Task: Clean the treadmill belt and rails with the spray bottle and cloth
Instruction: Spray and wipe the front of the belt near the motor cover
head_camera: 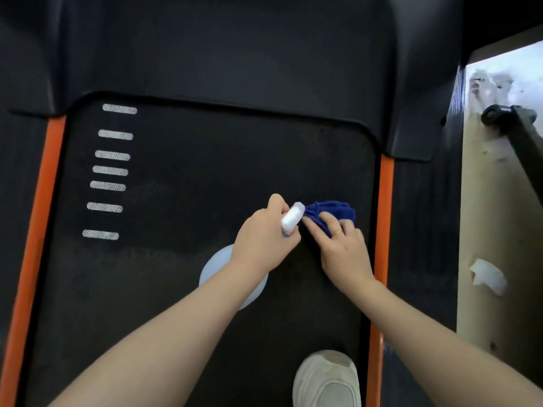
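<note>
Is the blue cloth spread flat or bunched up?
Bunched up: the blue cloth lies crumpled in folds on the belt under the right hand's fingers.

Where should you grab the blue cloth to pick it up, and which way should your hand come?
Grab the blue cloth at its bunched-up middle, coming straight down from above. It lies crumpled in raised folds on the flat treadmill belt, so fingers can close round the folds. The right hand already rests on its near edge, and the left hand holds the spray bottle beside it.
</note>
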A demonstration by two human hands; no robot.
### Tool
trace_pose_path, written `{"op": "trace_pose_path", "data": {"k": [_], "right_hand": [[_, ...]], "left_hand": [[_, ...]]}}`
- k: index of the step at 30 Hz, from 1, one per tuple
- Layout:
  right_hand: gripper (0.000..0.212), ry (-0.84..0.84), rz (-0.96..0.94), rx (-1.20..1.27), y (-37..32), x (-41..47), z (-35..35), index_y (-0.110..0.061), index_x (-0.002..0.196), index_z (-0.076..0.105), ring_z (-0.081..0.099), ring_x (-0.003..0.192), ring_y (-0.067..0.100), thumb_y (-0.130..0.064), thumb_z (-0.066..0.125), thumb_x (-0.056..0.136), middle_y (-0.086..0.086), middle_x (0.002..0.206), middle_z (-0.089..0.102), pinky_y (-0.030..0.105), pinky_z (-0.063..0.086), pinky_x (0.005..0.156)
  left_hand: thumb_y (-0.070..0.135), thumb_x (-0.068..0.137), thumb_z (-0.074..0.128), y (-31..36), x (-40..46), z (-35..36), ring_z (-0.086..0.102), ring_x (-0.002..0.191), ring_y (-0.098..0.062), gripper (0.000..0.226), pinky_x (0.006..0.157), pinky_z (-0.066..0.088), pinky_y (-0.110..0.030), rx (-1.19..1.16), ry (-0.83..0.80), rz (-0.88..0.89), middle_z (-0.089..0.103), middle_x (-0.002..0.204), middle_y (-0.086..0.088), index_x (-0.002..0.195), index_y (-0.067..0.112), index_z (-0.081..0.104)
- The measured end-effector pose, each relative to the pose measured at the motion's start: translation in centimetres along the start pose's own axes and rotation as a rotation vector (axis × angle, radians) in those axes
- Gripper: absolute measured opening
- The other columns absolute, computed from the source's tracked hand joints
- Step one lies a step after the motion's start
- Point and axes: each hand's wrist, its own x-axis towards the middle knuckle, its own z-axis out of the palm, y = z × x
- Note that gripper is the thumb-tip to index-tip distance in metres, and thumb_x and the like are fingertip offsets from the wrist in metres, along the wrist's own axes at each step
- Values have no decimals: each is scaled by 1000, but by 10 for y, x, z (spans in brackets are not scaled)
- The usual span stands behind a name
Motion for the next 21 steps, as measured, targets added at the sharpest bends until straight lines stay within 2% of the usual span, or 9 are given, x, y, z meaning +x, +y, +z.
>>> {"op": "trace_pose_path", "data": {"k": [2,7,9,12,14,16,18,19,21], "right_hand": [[64,7,-55,-40,12,11,-4,-17,123,61,56,80,36,3,69,63,17,115,61,38,45,59],[65,42,289,-42,22,55,-8,-14,130,54,53,90,44,6,64,69,21,125,54,44,44,67],[67,47,255,-22,7,21,-2,-13,129,55,55,87,43,7,63,66,21,123,55,44,47,65],[67,-39,56,-26,-8,-31,3,-14,127,58,57,81,38,4,69,63,20,118,59,42,48,60],[59,-22,-64,-87,5,-19,0,-16,125,59,57,79,37,0,63,69,18,115,61,40,46,59],[57,30,76,-136,19,18,-11,-17,128,57,56,83,38,-2,52,73,17,118,59,40,44,63],[63,-42,345,-98,20,41,-12,-19,138,45,50,97,40,1,53,78,17,133,48,44,41,75],[67,-71,414,-59,10,38,-11,-20,141,40,48,100,39,0,55,79,15,137,44,44,41,78],[72,-25,299,-3,-20,12,-4,-17,135,47,52,89,38,-1,65,67,17,127,52,41,46,68]], "left_hand": [[20,86,63,-1,-1,-1,60,74,-24,24,64,49,-41,-14,13,5,60,83,-5,95,16,42],[18,85,63,-1,-3,3,59,72,-26,23,61,47,-41,-22,27,22,59,81,-8,94,14,42],[18,85,63,0,-5,2,60,75,-27,23,64,49,-43,-25,12,25,60,82,-8,97,12,44],[18,85,63,1,-6,0,60,77,-27,24,67,50,-45,-21,4,29,61,84,-8,99,11,45],[17,85,64,0,-8,-1,60,77,-28,24,67,50,-46,-32,13,29,61,85,-9,99,10,46],[16,85,64,-5,-11,-1,60,79,-28,25,68,51,-46,-39,4,32,61,87,-10,100,9,46],[16,85,65,-12,-16,-2,60,79,-26,26,68,52,-44,-52,-13,18,60,89,-9,100,11,44],[15,84,65,-16,-20,-3,60,79,-25,26,67,51,-43,-62,-19,-1,59,89,-8,99,13,43],[15,84,64,-22,-27,-6,60,77,-26,26,66,48,-42,-67,-10,-54,59,86,-7,96,15,42]]}}
